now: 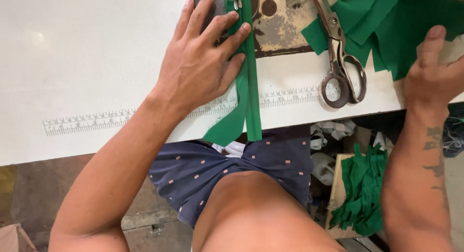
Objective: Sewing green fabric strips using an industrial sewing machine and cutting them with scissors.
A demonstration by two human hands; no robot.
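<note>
My left hand (200, 63) lies flat, fingers spread, pinning the green strip (246, 82) to the worktop (96, 63); my right hand (432, 73) rests open on the green pile (396, 24).

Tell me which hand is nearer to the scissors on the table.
The right hand. It rests on the green fabric pieces just right of the scissors. The left hand lies farther off, pressing the green strip on the scissors' other side.
</note>
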